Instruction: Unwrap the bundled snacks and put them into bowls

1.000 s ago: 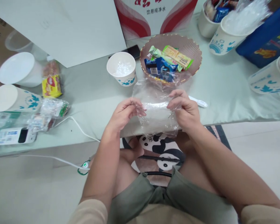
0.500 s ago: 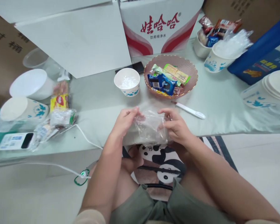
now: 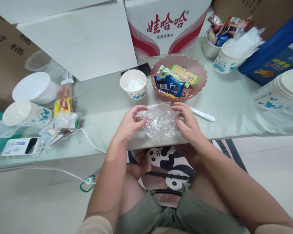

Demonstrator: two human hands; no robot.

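A crinkled clear plastic bag [image 3: 160, 122] is spread out between my hands near the front edge of the table. My left hand [image 3: 132, 123] is at the bag's left side, thumb and forefinger apart. On the opposite side, my right hand [image 3: 187, 122] has its fingers spread at the bag's edge. Neither hand visibly grips it. Beyond the bag stand a paper cup [image 3: 136, 95] with clear or white bits inside and a pink ribbed bowl [image 3: 201, 78] of wrapped snacks. A white pen-like tool [image 3: 203, 114] lies just right of my right hand, its far end hidden.
To the left are a tipped paper cup [image 3: 40, 113], a white bowl [image 3: 30, 86], snack packets [image 3: 63, 107] and a white cable [image 3: 90, 141]. Stacked paper cups [image 3: 271, 92] and a blue package [image 3: 266, 61] are at the right. Cartons [image 3: 169, 29] line the back.
The bag and both hands have moved forward, farther onto the table. The fingers have opened from their hold on the bag, which now looks flatter and wider. My right hand covers the tool's far end.
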